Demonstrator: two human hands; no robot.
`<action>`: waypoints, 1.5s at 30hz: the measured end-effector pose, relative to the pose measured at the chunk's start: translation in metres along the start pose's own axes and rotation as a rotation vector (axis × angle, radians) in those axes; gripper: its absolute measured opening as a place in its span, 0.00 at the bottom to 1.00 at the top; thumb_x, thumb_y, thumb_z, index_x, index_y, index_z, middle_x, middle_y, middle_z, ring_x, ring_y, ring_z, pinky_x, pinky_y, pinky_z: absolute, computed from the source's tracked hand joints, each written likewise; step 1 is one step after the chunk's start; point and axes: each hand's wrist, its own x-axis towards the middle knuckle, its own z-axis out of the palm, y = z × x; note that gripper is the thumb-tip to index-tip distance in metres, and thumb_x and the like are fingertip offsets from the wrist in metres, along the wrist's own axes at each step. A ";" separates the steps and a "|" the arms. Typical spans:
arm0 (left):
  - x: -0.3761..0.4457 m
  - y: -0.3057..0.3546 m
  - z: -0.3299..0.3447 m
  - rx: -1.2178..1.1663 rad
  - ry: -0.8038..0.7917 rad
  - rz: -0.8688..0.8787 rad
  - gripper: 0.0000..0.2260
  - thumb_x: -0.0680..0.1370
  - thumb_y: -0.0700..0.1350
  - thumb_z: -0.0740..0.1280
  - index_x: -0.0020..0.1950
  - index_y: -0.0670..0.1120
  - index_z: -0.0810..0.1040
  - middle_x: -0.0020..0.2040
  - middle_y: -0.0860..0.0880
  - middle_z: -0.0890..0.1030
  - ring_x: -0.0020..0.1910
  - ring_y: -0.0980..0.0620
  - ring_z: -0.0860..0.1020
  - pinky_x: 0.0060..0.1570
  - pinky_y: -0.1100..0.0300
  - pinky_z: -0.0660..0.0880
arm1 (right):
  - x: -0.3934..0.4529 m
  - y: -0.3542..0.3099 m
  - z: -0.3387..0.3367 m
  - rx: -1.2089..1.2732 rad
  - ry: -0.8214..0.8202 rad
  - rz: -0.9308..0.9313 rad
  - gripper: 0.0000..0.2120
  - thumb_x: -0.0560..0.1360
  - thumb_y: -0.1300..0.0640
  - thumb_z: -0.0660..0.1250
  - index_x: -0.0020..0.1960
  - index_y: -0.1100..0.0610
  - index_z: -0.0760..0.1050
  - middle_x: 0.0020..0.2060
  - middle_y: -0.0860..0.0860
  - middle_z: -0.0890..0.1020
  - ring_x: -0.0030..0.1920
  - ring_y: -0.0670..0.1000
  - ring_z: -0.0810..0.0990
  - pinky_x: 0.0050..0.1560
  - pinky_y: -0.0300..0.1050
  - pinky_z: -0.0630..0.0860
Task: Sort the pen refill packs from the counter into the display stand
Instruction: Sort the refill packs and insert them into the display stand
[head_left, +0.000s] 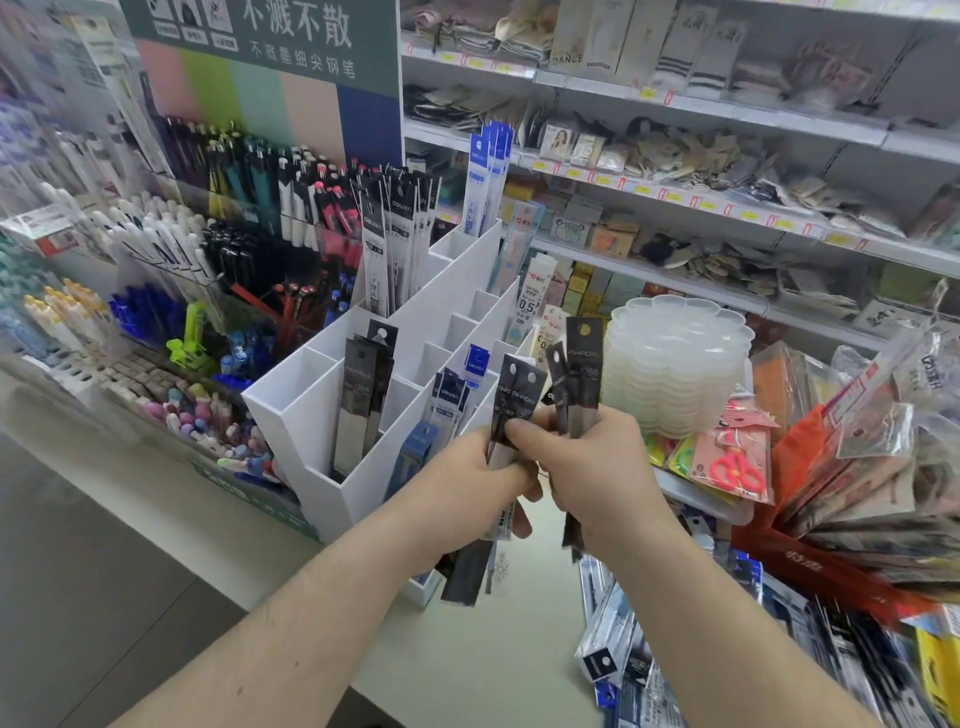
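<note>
A white display stand (322, 384) with stepped compartments stands on the counter at centre. Black refill packs (363, 395) fill a front compartment, blue ones (452, 395) another, and more packs stand in the back rows. My left hand (467, 483) grips a black refill pack (519, 400) in front of the stand. My right hand (597, 467) holds two or three black packs (582, 364) upright, its thumb touching the left hand's pack. Loose refill packs (634, 654) lie in a heap on the counter at lower right.
Pen racks (218, 218) crowd the counter left of the stand. A stack of clear plastic trays (680, 358) and packaged scissors (737, 462) sit to the right. Fanned packets (872, 467) fill the far right, and shelves (675, 104) run behind.
</note>
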 end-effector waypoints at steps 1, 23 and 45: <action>0.000 -0.001 -0.001 -0.045 0.003 -0.014 0.08 0.82 0.44 0.62 0.45 0.54 0.77 0.38 0.51 0.80 0.34 0.51 0.79 0.40 0.57 0.75 | 0.000 0.001 0.000 0.024 0.019 0.002 0.08 0.73 0.67 0.72 0.37 0.65 0.78 0.25 0.59 0.75 0.20 0.50 0.67 0.22 0.37 0.64; 0.007 -0.005 -0.010 -0.500 0.265 0.008 0.12 0.73 0.37 0.72 0.55 0.39 0.78 0.48 0.39 0.85 0.44 0.43 0.84 0.46 0.49 0.82 | 0.011 0.002 -0.011 0.244 0.197 0.001 0.10 0.76 0.66 0.70 0.37 0.59 0.75 0.23 0.51 0.71 0.20 0.48 0.65 0.21 0.38 0.63; 0.011 -0.013 -0.003 -0.327 0.199 -0.105 0.06 0.81 0.43 0.64 0.53 0.45 0.79 0.43 0.38 0.82 0.40 0.43 0.79 0.41 0.49 0.76 | 0.000 0.002 -0.019 0.210 -0.126 0.032 0.14 0.78 0.66 0.66 0.36 0.55 0.76 0.26 0.54 0.70 0.24 0.50 0.66 0.25 0.41 0.60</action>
